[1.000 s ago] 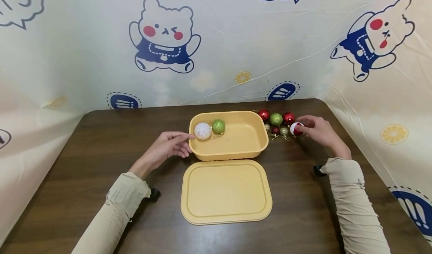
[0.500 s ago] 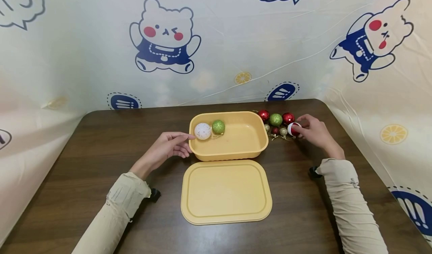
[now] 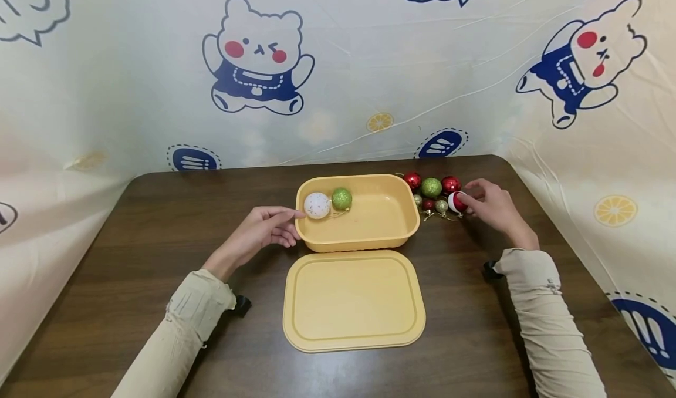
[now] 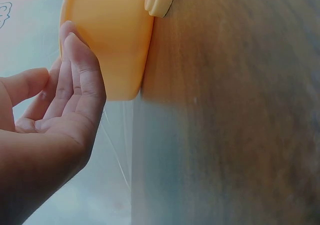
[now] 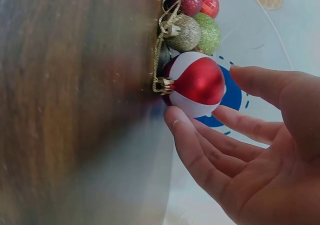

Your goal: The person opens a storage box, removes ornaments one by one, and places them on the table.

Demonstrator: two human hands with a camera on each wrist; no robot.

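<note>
The right hand [image 3: 488,205] slides in from its spot a second ago, nudging the red-and-white striped plastic bauble [image 3: 456,202] up against the small cluster of red, green and gold baubles [image 3: 432,194] just beyond its fingertips. In the right wrist view the fingers [image 5: 200,155] are loosely spread; one fingertip touches the bauble's underside, the thumb hovers just apart, so it's a light touch, not a closed grip. The bauble sits on the dark wooden table [image 3: 158,239], gold cap turned away from the palm.

Across the way, the left hand [image 3: 261,230] hasn't budged: fingers straight and together, resting against the outer wall of the yellow rectangular plastic tub [image 3: 406,225]. Inside, just past those fingertips, lie a white speckled ball [image 3: 317,205] and a green glitter ball [image 3: 341,198], touching each other. The matching yellow flat lid [image 3: 354,300] lies between the two forearms, nearer the person.

So the striped bauble has shifted only a little and is not lifted; my read is the pick-up is about to be made.
</note>
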